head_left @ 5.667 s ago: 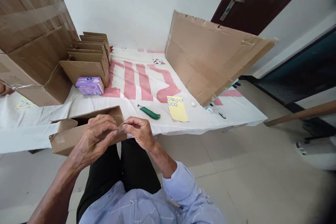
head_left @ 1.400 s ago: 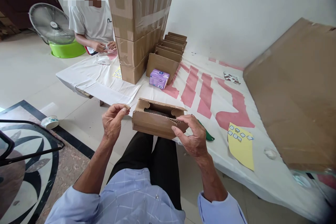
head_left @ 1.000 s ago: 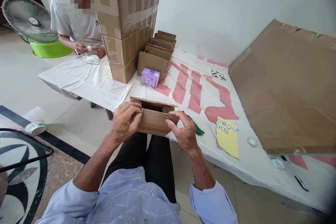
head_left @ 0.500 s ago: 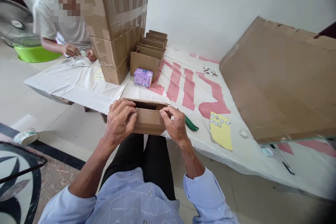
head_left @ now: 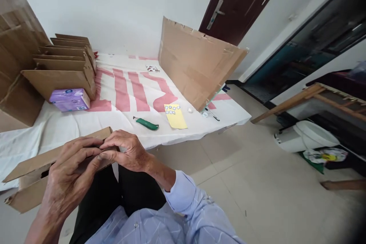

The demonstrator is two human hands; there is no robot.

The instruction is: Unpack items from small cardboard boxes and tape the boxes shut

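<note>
Over my lap, at the table's edge, lies a brown cardboard box (head_left: 27,196) with its flaps standing partly up at the left end. My left hand (head_left: 71,173) is wrapped across the top of the box, gripping its edges. At the box's right end my right hand (head_left: 127,150) pinches the cardboard, its fingertips close to those of my left hand. Part of the box is hidden beneath both hands. A green-handled knife (head_left: 146,123) rests on the cloth beyond my right hand.
A purple tissue pack (head_left: 70,100) stands before a row of open cardboard boxes (head_left: 61,80). Taped cartons (head_left: 20,38) rise at the left. A yellow sticker sheet (head_left: 175,117) lies on the tablecloth, near a large leaning cardboard sheet (head_left: 197,61). A white bucket (head_left: 309,137) is on the floor.
The view has swung right, so the other person has left the picture. The box is now turned slantwise, and my hands have come together at its right part.
</note>
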